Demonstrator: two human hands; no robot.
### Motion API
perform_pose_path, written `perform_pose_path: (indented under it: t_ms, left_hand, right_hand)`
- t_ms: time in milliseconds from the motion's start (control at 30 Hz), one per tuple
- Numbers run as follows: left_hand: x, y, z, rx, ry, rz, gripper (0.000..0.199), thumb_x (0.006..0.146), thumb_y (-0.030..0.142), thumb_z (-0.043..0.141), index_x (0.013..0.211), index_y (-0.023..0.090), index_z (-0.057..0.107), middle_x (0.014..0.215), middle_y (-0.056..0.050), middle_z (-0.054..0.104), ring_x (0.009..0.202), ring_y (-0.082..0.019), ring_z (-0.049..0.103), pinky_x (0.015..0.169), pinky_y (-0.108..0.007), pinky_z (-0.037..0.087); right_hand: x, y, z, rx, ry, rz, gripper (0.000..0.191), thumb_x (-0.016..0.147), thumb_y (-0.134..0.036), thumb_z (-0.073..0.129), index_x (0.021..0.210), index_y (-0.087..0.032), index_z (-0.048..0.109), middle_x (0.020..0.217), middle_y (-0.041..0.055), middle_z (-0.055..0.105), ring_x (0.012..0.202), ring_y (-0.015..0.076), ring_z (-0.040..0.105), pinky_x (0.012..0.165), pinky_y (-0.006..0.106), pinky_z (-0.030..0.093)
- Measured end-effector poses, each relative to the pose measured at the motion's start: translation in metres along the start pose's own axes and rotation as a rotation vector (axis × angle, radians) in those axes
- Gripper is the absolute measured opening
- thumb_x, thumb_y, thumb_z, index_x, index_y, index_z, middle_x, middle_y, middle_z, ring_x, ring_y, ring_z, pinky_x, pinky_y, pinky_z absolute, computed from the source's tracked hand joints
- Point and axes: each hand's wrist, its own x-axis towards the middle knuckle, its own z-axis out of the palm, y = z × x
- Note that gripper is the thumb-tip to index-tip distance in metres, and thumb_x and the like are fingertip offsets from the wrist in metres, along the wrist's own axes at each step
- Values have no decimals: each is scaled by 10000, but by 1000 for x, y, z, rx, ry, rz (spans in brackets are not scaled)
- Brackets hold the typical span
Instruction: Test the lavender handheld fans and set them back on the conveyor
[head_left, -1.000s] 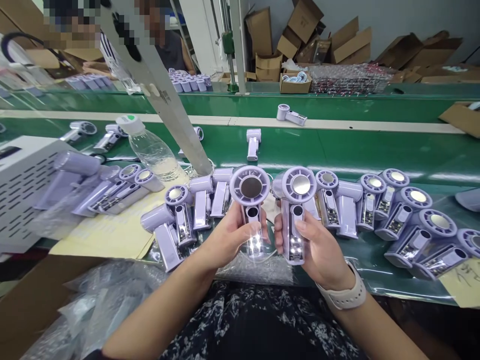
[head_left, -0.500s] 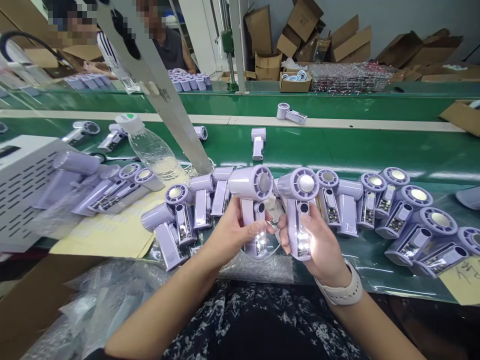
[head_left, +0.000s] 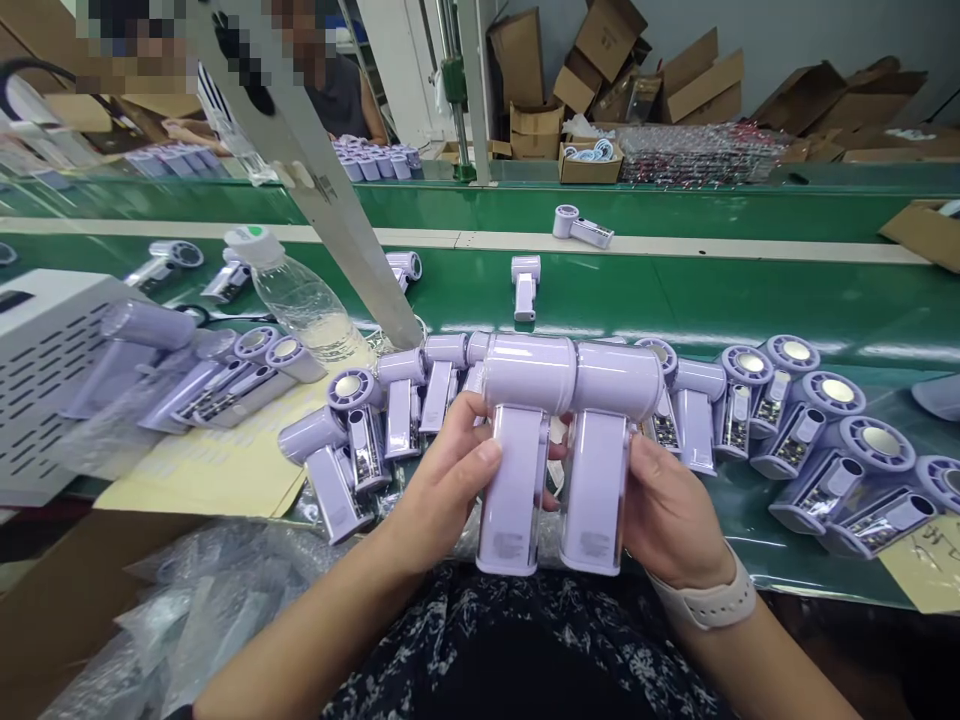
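Observation:
My left hand [head_left: 439,475] is closed around a lavender handheld fan [head_left: 511,485], thumb on the side of its handle. Another fan of the same kind [head_left: 594,490] is gripped by my right hand [head_left: 671,515], which wears a pale watch band. Both fans stand upright side by side, their round heads touching or nearly so. Their plain sides, with small printed labels near the base, face me. Fingers behind the handles are partly hidden. Close by on the left lies a group of similar fans [head_left: 366,435]; more fans [head_left: 795,440] lie to the right.
A green conveyor belt [head_left: 660,290] carries a few fans beyond my hands. A slanted metal post [head_left: 337,200], a clear bottle [head_left: 300,300] and a vented white box [head_left: 60,380] stand left. Plastic bags [head_left: 217,600] lie lower left. Two people sit across the line.
Both fans have been turned, so the plain handle backs face me instead of the lit, see-through sides and round grilles. They are slightly lower and closer together. The small fan on the belt has shifted right.

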Motion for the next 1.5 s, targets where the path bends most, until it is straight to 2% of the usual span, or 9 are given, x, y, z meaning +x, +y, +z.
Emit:
perform_pose_path:
  t_ms: [133, 267, 400, 567, 800, 933, 1033, 1267, 1500]
  left_hand:
    - [0, 1, 3, -22, 14, -9, 437, 910, 463, 688, 1228, 279, 451, 1065, -67, 768, 822, -246, 773, 720, -367, 618]
    - [8, -3, 5, -44, 60, -54, 529, 781, 428, 835, 1176, 207, 563, 916, -43, 723, 812, -203, 729, 756, -309, 581]
    - [13, -8, 3, -98, 24, -195, 590, 677, 421, 909, 1123, 165, 620, 809, -4, 630, 699, -149, 658, 696, -269, 519]
    - [14, -11, -1, -147, 62, -184, 462, 748, 441, 839, 1043, 144, 644, 873, -46, 637, 734, -158, 618, 684, -280, 498]
    - [11, -10, -7, -121, 17, -139, 328, 846, 388, 716, 1085, 177, 635, 938, -69, 718, 787, -224, 711, 679, -315, 544]
    - [8, -5, -9, 2, -53, -80, 401, 889, 350, 728, 1240, 210, 594, 1059, -82, 756, 911, -251, 753, 819, -367, 584]
    - [8, -6, -10, 51, -77, -72, 470, 870, 380, 771, 1257, 215, 559, 1040, -75, 768, 935, -244, 757, 809, -349, 595]
    - [11, -13, -9, 77, -49, -74, 495, 791, 428, 840, 1100, 218, 517, 974, -52, 780, 846, -188, 748, 712, -271, 594]
    - [12, -11, -10, 92, -30, -106, 539, 748, 475, 861, 1055, 210, 507, 954, -58, 770, 827, -188, 735, 711, -280, 573]
  right_hand:
    - [-1, -7, 4, -12, 1, -9, 282, 904, -479, 711, 1028, -238, 790, 1005, 81, 814, 847, 289, 768, 787, 471, 647]
    - [2, -9, 7, 64, 63, 2, 263, 924, -394, 604, 1041, -226, 769, 961, 60, 783, 922, 259, 732, 900, 430, 609]
    - [4, -7, 9, 146, 74, 102, 343, 914, -422, 517, 985, -182, 751, 812, 55, 719, 745, 185, 666, 754, 300, 598]
    - [2, -4, 15, 156, 34, 108, 401, 929, -432, 455, 821, -156, 725, 752, 73, 687, 633, 158, 618, 672, 275, 559]
    - [1, -5, 12, 166, 28, 4, 285, 908, -461, 572, 916, -213, 713, 754, 57, 705, 655, 185, 649, 575, 269, 536]
    - [0, -5, 3, 129, 167, -91, 249, 873, -431, 632, 985, -232, 730, 831, 57, 754, 735, 209, 709, 713, 341, 611]
    - [1, -4, 4, 154, 311, -156, 243, 883, -369, 623, 1073, -253, 720, 908, 44, 774, 850, 214, 741, 796, 348, 626]
    - [1, 2, 11, 137, 360, -163, 350, 948, -278, 575, 1292, -291, 638, 905, 40, 795, 765, 198, 758, 718, 330, 647]
    - [3, 6, 9, 80, 434, -131, 240, 904, -250, 597, 1108, -259, 721, 811, 36, 797, 699, 217, 749, 659, 335, 644]
